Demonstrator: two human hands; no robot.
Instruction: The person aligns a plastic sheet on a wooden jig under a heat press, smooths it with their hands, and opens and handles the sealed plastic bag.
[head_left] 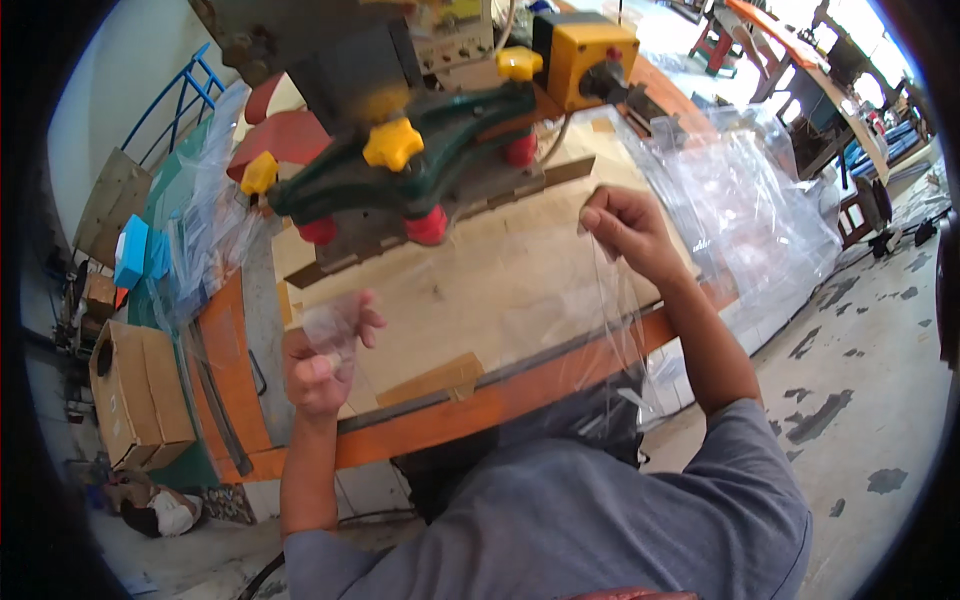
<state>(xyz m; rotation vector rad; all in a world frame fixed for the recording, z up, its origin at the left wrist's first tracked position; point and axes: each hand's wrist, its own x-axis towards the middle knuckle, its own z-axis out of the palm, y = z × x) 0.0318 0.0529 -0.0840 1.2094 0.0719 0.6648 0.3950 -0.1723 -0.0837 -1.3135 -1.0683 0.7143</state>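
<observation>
1. Clear plastic film [622,308] is held above the tan board [540,205], before the green press bracket [340,180]
2. One side is pinched by the right hand [630,230], fingers curled
3. The other is pinched by the left hand [325,360], outer fingers loosely parted

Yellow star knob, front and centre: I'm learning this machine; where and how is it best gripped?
Likely around its lobed rim, from above on the near side: the notches between lobes give purchase, and the knob stands proud of the green frame, face uncovered.
</observation>
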